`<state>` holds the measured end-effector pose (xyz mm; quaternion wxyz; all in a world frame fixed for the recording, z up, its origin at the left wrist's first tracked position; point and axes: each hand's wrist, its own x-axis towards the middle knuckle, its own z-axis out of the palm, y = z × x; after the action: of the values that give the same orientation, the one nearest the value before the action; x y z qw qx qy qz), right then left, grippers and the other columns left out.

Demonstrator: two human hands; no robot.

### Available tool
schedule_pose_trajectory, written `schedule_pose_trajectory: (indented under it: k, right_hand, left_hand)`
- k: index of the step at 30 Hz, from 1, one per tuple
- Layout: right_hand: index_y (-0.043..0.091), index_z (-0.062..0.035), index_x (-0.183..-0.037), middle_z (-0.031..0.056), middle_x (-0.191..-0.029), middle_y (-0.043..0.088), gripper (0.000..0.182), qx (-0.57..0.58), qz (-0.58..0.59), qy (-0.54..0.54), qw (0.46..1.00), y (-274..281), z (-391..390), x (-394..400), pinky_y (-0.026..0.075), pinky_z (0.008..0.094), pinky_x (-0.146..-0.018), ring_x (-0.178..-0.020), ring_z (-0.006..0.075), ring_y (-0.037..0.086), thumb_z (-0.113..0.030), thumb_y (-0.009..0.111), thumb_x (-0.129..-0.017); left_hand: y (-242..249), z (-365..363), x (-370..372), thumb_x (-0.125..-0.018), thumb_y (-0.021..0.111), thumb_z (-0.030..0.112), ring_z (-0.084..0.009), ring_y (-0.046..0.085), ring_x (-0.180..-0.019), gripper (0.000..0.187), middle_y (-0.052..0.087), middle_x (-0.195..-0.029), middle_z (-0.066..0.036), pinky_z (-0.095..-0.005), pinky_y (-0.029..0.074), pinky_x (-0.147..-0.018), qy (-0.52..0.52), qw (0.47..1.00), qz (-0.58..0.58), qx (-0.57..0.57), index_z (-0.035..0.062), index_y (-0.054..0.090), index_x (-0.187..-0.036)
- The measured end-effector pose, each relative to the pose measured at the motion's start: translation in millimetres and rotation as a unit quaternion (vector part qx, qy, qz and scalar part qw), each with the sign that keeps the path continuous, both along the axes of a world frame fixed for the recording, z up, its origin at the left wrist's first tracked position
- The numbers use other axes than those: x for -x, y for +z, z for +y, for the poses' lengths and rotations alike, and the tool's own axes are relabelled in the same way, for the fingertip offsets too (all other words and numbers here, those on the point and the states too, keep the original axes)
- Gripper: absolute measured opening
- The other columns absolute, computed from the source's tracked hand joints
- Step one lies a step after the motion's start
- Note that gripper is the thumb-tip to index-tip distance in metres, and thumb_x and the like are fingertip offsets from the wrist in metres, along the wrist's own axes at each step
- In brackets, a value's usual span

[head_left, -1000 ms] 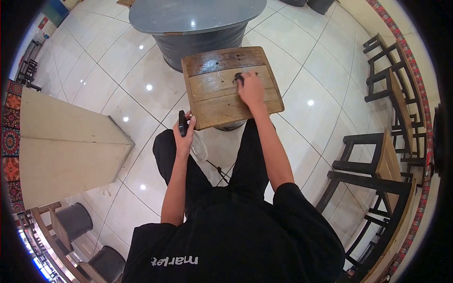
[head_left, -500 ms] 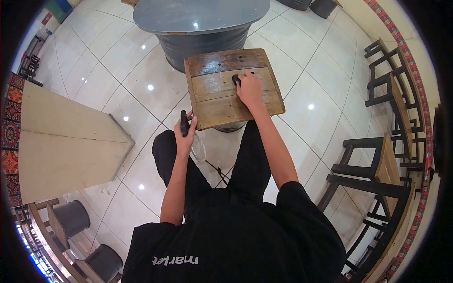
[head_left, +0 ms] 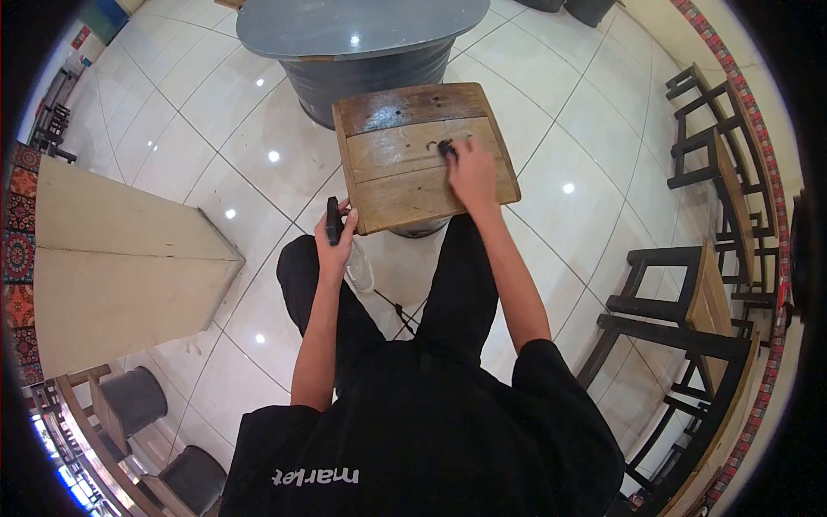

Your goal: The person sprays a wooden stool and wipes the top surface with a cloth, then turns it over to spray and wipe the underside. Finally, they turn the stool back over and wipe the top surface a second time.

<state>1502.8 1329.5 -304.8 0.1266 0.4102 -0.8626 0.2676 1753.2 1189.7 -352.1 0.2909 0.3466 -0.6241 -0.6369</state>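
Note:
A square wooden seat top (head_left: 405, 164), made of planks with worn varnish, stands in front of my knees on a round base. My right hand (head_left: 474, 177) is closed over its right half, fingertips pinching a small black object (head_left: 446, 148) against the wood. Just left of the fingertips, a small dark curved mark (head_left: 432, 146) shows on the planks. At the near left corner, my left hand (head_left: 334, 246) is closed on a flat black piece (head_left: 333, 220) held upright, its fingers right at the seat's edge.
Beyond the seat stands a round grey table (head_left: 366, 30) on a drum base. A cream pillar (head_left: 129, 258) rises on the left. Dark-framed wooden stools (head_left: 659, 280) line the right wall, and drum stools (head_left: 138, 401) stand at lower left. White tiles (head_left: 250, 215) cover the floor.
My right hand has shifted slightly right on the seat with the small black object, uncovering the dark curved mark. My left hand keeps its hold at the corner.

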Motion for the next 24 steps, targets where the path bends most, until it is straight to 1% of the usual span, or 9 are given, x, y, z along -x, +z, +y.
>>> schedule_pose_trajectory:
  k: [5, 7, 11, 14, 16, 18, 20, 21, 24]
  right_hand:
    - [0.064, -0.004, -0.1, 0.0136, -0.1, 0.058, 0.018, 0.006, 0.033, -0.184, 0.982, -12, 3, 4, 0.046, 0.0445, -0.08, -0.095, 0.034, 0.059, -0.015, 0.064, -0.086]
    - [0.063, -0.0044, -0.102, 0.0134, -0.102, 0.059, 0.021, -0.055, 0.033, -0.161, 0.985, -5, -13, -25, 0.045, 0.0456, -0.081, -0.098, 0.0331, 0.058, -0.018, 0.062, -0.087]
    - [0.062, -0.0041, -0.103, 0.0124, -0.102, 0.059, 0.025, -0.045, -0.028, 0.131, 0.99, -11, -48, -105, 0.045, 0.0451, -0.081, -0.096, 0.0319, 0.057, -0.021, 0.061, -0.084]
    - [0.063, -0.0057, -0.103, 0.0121, -0.102, 0.059, 0.023, -0.033, 0.008, 0.182, 0.983, -4, -44, -139, 0.045, 0.0448, -0.081, -0.095, 0.0314, 0.057, -0.019, 0.061, -0.084]
    - [0.064, -0.0078, -0.102, 0.0131, -0.1, 0.06, 0.023, 0.075, -0.07, 0.161, 0.982, -7, -27, -136, 0.045, 0.0442, -0.081, -0.094, 0.0334, 0.058, -0.013, 0.066, -0.08]
    - [0.065, -0.0103, -0.106, 0.0148, -0.104, 0.061, 0.025, 0.039, -0.055, 0.079, 0.995, -18, 4, -113, 0.045, 0.0452, -0.082, -0.096, 0.0337, 0.058, -0.01, 0.066, -0.081]
    - [0.064, -0.0075, -0.106, 0.0166, -0.104, 0.06, 0.024, 0.051, -0.093, -0.079, 0.991, -37, 38, -78, 0.044, 0.047, -0.082, -0.097, 0.0352, 0.057, -0.007, 0.065, -0.083]
    - [0.063, -0.0059, -0.109, 0.0178, -0.105, 0.058, 0.021, 0.09, -0.07, -0.149, 0.982, -35, 54, -64, 0.044, 0.0479, -0.083, -0.099, 0.036, 0.055, -0.013, 0.057, -0.091]
    - [0.056, -0.0019, -0.111, 0.0178, -0.109, 0.054, 0.023, 0.205, -0.034, -0.26, 0.943, -40, 56, -42, 0.036, 0.0479, -0.091, -0.105, 0.0365, 0.049, -0.007, 0.06, -0.089]
  left_hand:
    - [1, 5, 1, -0.09, 0.073, 0.026, -0.0125, 0.057, -0.09, 0.044, 0.062, -0.099, -0.004, -0.0285, 0.047, -0.082, 0.025, 1.0, -0.004, -0.01, -0.0029, 0.064, -0.121]
    - [2, 4, 0, -0.089, 0.074, 0.027, -0.013, 0.058, -0.091, 0.045, 0.063, -0.1, -0.005, -0.0292, 0.046, -0.083, 0.014, 0.999, -0.013, -0.031, -0.0023, 0.064, -0.122]
    - [-10, -5, -4, -0.089, 0.073, 0.025, -0.0131, 0.059, -0.092, 0.044, 0.064, -0.1, -0.005, -0.0291, 0.047, -0.083, -0.007, 0.999, -0.013, -0.035, -0.0009, 0.063, -0.124]
    - [-8, -5, -4, -0.09, 0.073, 0.025, -0.0127, 0.058, -0.089, 0.047, 0.065, -0.099, -0.004, -0.0291, 0.047, -0.082, -0.03, 0.997, 0.021, -0.073, 0.0006, 0.06, -0.128]
    - [3, -3, -3, -0.091, 0.071, 0.022, -0.0109, 0.058, -0.086, 0.046, 0.065, -0.098, -0.003, -0.0273, 0.046, -0.078, -0.037, 0.994, 0.018, -0.099, -0.0002, 0.058, -0.129]
    - [4, -3, -3, -0.091, 0.071, 0.022, -0.0095, 0.057, -0.082, 0.046, 0.065, -0.097, -0.003, -0.026, 0.046, -0.075, -0.035, 0.994, 0.005, -0.107, -0.0015, 0.058, -0.128]
    - [1, -5, -2, -0.09, 0.072, 0.025, -0.01, 0.056, -0.083, 0.048, 0.065, -0.098, -0.002, -0.0264, 0.045, -0.075, -0.037, 0.995, -0.007, -0.09, -0.0006, 0.059, -0.128]
    - [-1, -6, -2, -0.089, 0.074, 0.028, -0.0106, 0.055, -0.083, 0.05, 0.064, -0.099, -0.001, -0.0268, 0.044, -0.075, -0.038, 0.997, -0.017, -0.07, 0.0003, 0.06, -0.127]
    - [-6, -11, -1, -0.088, 0.074, 0.028, -0.0099, 0.055, -0.081, 0.046, 0.064, -0.098, -0.001, -0.0264, 0.043, -0.073, -0.05, 0.996, -0.027, -0.072, 0.0002, 0.062, -0.122]
